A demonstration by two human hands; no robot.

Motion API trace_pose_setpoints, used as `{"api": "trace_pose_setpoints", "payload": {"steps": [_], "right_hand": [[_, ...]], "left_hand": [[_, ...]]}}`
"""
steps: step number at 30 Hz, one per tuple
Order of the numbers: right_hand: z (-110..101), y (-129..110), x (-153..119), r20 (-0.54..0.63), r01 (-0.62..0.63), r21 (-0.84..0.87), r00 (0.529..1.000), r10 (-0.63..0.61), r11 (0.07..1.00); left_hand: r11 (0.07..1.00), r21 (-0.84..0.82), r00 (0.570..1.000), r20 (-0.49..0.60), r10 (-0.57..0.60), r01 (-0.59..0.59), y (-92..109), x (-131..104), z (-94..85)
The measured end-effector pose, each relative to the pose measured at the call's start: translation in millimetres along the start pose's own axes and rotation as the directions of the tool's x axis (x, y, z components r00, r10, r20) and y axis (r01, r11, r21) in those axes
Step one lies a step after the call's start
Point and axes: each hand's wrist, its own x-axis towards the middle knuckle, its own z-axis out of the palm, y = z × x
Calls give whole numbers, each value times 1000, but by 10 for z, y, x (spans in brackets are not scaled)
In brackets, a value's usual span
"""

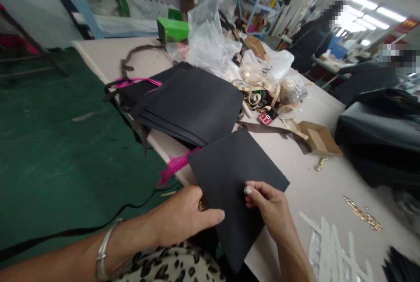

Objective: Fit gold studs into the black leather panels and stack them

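A black rectangular panel (229,168), flat and leather-like, lies tilted over the table's near edge in front of me. My left hand (190,216) is closed on its left edge, thumb on top and the other fingers hidden underneath. Over the panel's right half, my right hand (269,207) has its thumb and fingertips pinched together. What is in that pinch, if anything, is too small to make out. Just beyond lies a stack of larger black panels (197,102), with a bright pink strip (177,167) between the stack and my panel.
The pale table (305,185) holds a small cardboard box (318,138), gold-coloured metal pieces (362,215) and white strips (334,247). Plastic bags (210,41), ribbons and a green box (173,30) crowd the far end. A black strap (98,228) hangs at left. Two people are at right.
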Motion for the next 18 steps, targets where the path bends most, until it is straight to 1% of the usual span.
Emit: {"api": "trace_pose_setpoints", "payload": {"steps": [2, 4, 7, 9, 12, 18], "right_hand": [[11, 29, 5, 12, -18, 35, 1000, 18, 999], [14, 20, 33, 43, -45, 71, 998, 42, 996], [15, -12, 90, 72, -89, 118, 994, 80, 989], [19, -20, 126, 96, -102, 141, 991, 89, 985], [32, -25, 167, 128, -112, 156, 988, 92, 981], [74, -76, 206, 181, -139, 151, 977, 111, 979]], "left_hand": [[998, -67, 997, -67, -25, 21, 11, 84, 50], [990, -126, 994, -84, -74, 63, 20, 194, 77], [939, -287, 976, -46, -211, 189, 40, 364, 91], [896, -382, 969, -11, -248, 225, 58, 447, 91], [874, -410, 960, 11, -279, 259, 72, 506, 84], [852, -429, 948, 36, -316, 300, 51, 502, 71]]}}
